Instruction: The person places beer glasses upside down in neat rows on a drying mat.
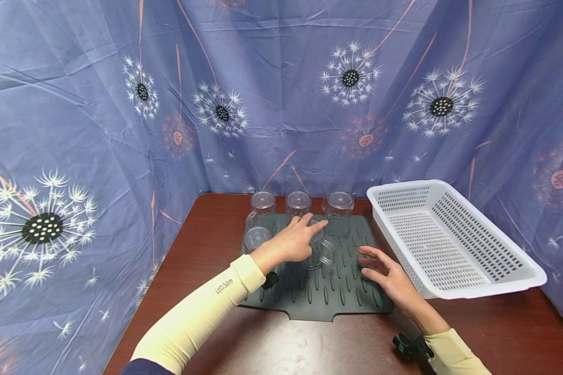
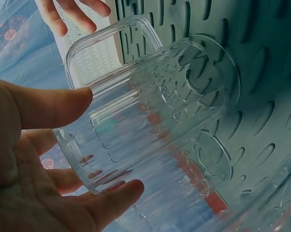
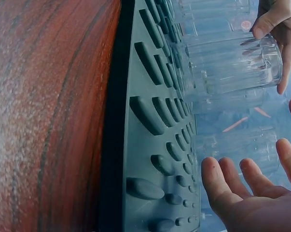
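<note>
A clear glass mug (image 1: 316,256) stands upside down on a dark drying mat (image 1: 309,297), its handle facing right. My left hand (image 1: 291,244) holds it from above, around the upturned base; the thumb (image 2: 73,104) lies along one side and fingers show through the glass in the left wrist view. My right hand (image 1: 388,278) hovers over the mat's right edge, its fingers loosely bent and apart, holding nothing. More upside-down glass mugs surround the held one: another mug (image 1: 257,237) at its left, and a back row with a left mug (image 1: 262,203), a middle mug (image 1: 298,200) and a right mug (image 1: 340,208).
A white plastic basket (image 1: 403,255) with slotted walls stands on the table right of the mat, near my right hand. The brown wooden table (image 1: 192,234) reaches back to a blue patterned curtain (image 1: 281,104). Raised oval ridges cover the mat.
</note>
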`<state>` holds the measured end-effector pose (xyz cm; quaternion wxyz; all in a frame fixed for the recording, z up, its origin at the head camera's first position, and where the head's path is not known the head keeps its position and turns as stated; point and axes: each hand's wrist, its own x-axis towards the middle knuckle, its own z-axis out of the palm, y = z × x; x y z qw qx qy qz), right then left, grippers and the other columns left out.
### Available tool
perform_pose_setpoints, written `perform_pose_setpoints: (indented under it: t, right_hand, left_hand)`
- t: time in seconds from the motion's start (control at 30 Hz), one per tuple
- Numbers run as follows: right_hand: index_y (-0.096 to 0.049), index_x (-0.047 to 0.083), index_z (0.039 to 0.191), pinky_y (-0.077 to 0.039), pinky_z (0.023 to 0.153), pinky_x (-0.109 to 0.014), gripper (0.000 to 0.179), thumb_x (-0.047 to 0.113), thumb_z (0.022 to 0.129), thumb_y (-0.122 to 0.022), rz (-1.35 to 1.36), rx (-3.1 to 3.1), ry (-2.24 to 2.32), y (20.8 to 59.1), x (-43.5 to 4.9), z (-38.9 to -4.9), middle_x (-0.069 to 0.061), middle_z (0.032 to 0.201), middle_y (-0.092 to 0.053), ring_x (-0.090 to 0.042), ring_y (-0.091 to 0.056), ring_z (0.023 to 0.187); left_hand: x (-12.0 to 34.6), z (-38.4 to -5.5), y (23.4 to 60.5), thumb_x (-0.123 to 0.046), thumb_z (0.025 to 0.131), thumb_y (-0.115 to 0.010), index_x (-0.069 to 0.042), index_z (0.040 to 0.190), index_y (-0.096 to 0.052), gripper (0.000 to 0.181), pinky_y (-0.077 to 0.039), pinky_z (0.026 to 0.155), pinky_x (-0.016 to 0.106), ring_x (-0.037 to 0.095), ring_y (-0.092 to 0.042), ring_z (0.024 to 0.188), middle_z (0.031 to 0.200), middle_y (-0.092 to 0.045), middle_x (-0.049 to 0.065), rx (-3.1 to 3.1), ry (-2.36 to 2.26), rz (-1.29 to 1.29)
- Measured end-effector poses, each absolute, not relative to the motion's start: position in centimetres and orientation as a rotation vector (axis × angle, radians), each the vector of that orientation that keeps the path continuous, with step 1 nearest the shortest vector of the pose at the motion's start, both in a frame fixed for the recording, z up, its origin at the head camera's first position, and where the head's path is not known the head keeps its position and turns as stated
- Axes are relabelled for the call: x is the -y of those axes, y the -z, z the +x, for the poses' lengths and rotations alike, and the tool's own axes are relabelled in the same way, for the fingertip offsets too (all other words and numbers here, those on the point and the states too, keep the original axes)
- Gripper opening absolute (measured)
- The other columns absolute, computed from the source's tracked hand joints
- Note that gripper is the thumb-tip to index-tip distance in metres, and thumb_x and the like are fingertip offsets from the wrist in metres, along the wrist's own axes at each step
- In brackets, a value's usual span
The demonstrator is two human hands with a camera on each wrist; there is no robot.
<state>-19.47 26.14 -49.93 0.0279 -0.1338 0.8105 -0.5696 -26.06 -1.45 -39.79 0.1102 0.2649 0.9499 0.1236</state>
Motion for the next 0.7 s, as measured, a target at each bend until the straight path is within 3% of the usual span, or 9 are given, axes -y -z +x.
perform_pose_setpoints:
  t: [0.23,0.33,0.53,0.7]
  right_hand:
    - [-0.043,0.015,0.151,-0.052,0.091,-0.021,0.054,0.024,0.101,-0.062,-0.405,-2.518,1.759,49.84,-26.21,-19.61,-0.019,0.154,-0.041,-0.036,-0.052,0.134]
    - [-0.043,0.015,0.151,-0.052,0.092,-0.021,0.055,0.026,0.101,-0.062,-0.405,-2.525,1.751,49.80,-26.15,-19.83,-0.017,0.154,-0.043,-0.038,-0.051,0.134]
    - [-0.042,0.014,0.151,-0.051,0.092,-0.020,0.055,0.027,0.101,-0.062,-0.401,-2.514,1.757,49.84,-26.03,-19.89,-0.016,0.155,-0.042,-0.042,-0.049,0.135]
    - [-0.043,0.013,0.151,-0.051,0.092,-0.020,0.054,0.024,0.101,-0.063,-0.433,-2.522,1.779,49.67,-25.95,-19.77,-0.015,0.153,-0.043,-0.030,-0.053,0.134]
  left_hand:
    - [1.34,-26.23,39.86,-0.007,0.095,-0.059,-0.033,0.160,-0.027,0.077,-0.049,0.090,0.046,0.038,-0.020,0.153,0.168,-0.016,0.013,-2.804,-0.348,0.787]
    - [1.31,-26.29,39.97,-0.013,0.096,-0.062,-0.032,0.160,-0.029,0.075,-0.050,0.097,0.051,0.039,-0.020,0.153,0.168,-0.017,0.013,-2.824,-0.339,0.790]
    - [1.20,-26.24,40.20,-0.023,0.097,-0.067,-0.031,0.159,-0.031,0.073,-0.041,0.110,0.055,0.039,-0.022,0.153,0.167,-0.020,0.012,-2.853,-0.298,0.813]
    - [1.14,-26.14,40.21,-0.030,0.097,-0.067,-0.030,0.159,-0.031,0.072,-0.041,0.110,0.053,0.033,-0.024,0.152,0.167,-0.022,0.010,-2.869,-0.294,0.829]
